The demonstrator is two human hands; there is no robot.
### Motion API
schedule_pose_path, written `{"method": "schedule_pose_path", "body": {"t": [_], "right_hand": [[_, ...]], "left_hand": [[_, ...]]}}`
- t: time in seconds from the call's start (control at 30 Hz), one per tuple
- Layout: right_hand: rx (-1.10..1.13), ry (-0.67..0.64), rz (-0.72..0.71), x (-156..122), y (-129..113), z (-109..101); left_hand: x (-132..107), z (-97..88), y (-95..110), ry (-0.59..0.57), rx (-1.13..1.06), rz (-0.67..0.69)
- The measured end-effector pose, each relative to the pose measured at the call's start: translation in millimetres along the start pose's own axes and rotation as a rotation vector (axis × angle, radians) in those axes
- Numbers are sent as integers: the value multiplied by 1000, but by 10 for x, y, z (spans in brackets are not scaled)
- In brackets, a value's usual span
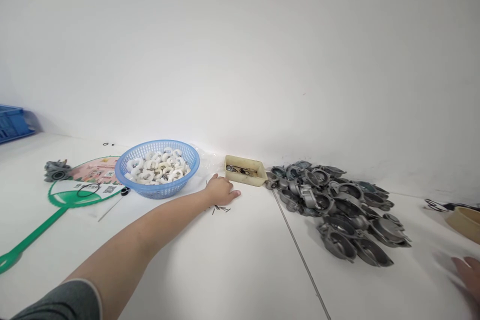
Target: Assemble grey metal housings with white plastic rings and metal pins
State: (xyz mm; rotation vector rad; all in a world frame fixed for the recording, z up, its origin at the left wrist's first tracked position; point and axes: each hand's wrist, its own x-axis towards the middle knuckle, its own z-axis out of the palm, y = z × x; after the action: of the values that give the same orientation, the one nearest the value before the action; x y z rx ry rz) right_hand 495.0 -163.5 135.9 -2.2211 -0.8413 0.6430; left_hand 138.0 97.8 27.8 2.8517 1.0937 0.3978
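Note:
My left hand (221, 191) is low over the white table, just in front of a small cream tray (258, 181) holding small parts. Its thumb stretches out to the right, apart from the other fingers, which are partly hidden by the hand. Several thin dark pins (221, 209) lie loose right beside and below it. At the right edge of the view, my right hand (468, 275) is cut off and blurred, nearest to a tan container (465, 222); whether it holds anything does not show.
Left of centre, a blue basket (157, 191) holds white rings. A green-handled fan (69, 197) lies beside a grey metal part (57, 170). Grey metal housings (345, 205) are heaped at right, near a long thin rod (300, 252). A blue crate (13, 122) stands far left.

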Motion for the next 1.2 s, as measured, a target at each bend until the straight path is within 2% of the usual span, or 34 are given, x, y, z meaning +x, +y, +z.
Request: {"method": "schedule_pose_path", "body": {"t": [0.1, 0.27, 0.5, 0.67, 0.83, 0.97, 1.2], "right_hand": [[-37, 99, 0, 46, 74, 17], [-71, 186, 0, 148, 119, -51], [-65, 117, -25, 108, 95, -78], [-60, 164, -26, 131, 147, -67], [-61, 287, -89, 168, 166, -91], [-79, 270, -83, 184, 201, -106], [-33, 238, -55, 281, 315, -124]], "left_hand": [[24, 46, 64, 8, 21, -38], [64, 87, 76, 19, 43, -141], [-27, 125, 10, 9, 32, -153], [-150, 85, -75, -15, 0, -139], [-313, 7, -116, -34, -14, -101], [-418, -24, -142, -23, -7, -108], [-258, 25, -146, 1, 17, -169]]}}
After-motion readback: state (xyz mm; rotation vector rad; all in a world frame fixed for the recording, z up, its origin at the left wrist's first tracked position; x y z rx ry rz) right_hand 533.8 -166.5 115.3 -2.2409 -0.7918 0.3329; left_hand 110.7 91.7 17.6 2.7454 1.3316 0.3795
